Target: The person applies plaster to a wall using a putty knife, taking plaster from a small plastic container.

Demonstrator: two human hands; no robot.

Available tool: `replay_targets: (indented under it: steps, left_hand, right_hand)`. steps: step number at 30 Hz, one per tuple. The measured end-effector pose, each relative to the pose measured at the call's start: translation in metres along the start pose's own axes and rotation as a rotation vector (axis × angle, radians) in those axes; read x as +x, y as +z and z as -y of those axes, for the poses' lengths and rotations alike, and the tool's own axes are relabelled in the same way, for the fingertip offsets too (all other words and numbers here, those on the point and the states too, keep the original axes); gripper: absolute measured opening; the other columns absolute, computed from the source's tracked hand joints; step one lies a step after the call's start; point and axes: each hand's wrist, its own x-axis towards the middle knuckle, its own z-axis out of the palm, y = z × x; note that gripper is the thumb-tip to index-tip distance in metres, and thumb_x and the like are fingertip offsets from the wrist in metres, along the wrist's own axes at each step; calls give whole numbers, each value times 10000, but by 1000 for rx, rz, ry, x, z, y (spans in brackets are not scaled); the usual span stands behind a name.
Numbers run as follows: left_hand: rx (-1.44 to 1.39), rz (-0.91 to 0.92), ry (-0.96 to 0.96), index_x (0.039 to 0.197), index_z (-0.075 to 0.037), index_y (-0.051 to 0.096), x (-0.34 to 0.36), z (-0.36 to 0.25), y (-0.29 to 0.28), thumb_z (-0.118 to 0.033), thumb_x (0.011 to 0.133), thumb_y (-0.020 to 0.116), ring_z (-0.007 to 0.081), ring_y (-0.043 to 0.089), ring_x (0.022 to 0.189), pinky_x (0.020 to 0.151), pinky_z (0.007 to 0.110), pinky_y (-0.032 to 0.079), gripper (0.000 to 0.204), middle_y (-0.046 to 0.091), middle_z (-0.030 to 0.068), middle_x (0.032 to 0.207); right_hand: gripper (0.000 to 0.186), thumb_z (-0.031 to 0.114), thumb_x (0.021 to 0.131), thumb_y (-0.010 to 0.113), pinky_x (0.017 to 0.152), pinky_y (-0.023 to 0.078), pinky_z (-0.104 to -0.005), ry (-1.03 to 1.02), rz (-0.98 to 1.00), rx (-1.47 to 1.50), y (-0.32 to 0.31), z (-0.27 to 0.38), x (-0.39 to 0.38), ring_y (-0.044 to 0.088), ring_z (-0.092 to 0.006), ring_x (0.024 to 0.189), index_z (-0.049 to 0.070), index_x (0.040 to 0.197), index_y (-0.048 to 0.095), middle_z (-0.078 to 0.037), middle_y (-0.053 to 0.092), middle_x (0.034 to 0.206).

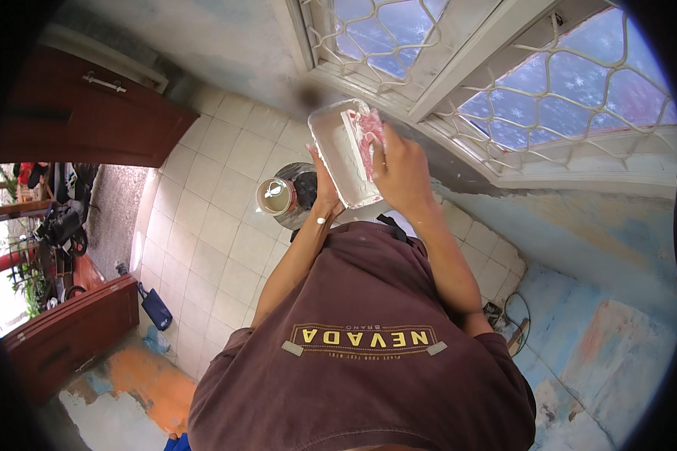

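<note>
Clear plastic tray [344,154] rests in the left hand [325,188], held up near a window [549,90], while the right hand [400,169] presses a pink cloth [370,134] inside, above a pot [289,195].

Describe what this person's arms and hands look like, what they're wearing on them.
Both forearms are bare; the dark maroon short-sleeved shirt ends near the upper arms. No gloves on the left hand or the right hand. A small pale round thing, perhaps a watch or bracelet piece, sits at the left wrist. No rings are clear enough to tell.
</note>
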Motion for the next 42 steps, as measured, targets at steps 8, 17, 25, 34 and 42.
replay_targets:
  steps: [8, 17, 25, 34, 42]
  left_hand:
    - [-19, -48, 17, 1455, -124, 256, -14, -9, 2, -719, 882, 153, 251, 419, 1289, 1073, 406, 358, 832, 387, 109, 1431]
    - [42, -59, 68, 1438, -121, 276, -18, -4, -8, -716, 882, 153, 240, 441, 1268, 1054, 384, 384, 823, 427, 97, 1392]
    - [-28, -71, 22, 1437, -107, 281, -14, 7, -16, -663, 922, 179, 241, 462, 1248, 1046, 374, 392, 765, 421, 100, 1400]
    - [-53, -43, 31, 1439, -129, 290, -21, -2, -19, -662, 923, 178, 238, 470, 1236, 1035, 363, 394, 750, 446, 86, 1378]
    - [-2, -117, 113, 1423, -140, 316, -23, -6, -13, -659, 924, 171, 216, 466, 1235, 1032, 362, 399, 734, 454, 78, 1365]
  right_hand:
    - [186, 116, 837, 533, 633, 491, -495, -26, 18, -138, -12, 10, 8, 628, -407, 704, -1, 981, 545, -226, 628, 753]
    - [210, 126, 863, 508, 593, 515, -463, -132, 165, -319, 23, -6, 2, 652, -359, 664, 17, 1038, 552, -164, 658, 777]
    - [240, 111, 831, 525, 616, 509, -479, -96, 147, -378, 37, 5, 7, 646, -379, 708, 19, 1051, 550, -176, 661, 828]
    - [283, 123, 841, 515, 631, 500, -497, -60, 123, -292, 35, 17, 7, 638, -396, 723, 22, 1104, 548, -179, 659, 838]
    - [239, 151, 854, 519, 621, 483, -487, -143, 205, -162, 38, 30, 1, 625, -393, 714, 8, 1042, 556, -187, 644, 813]
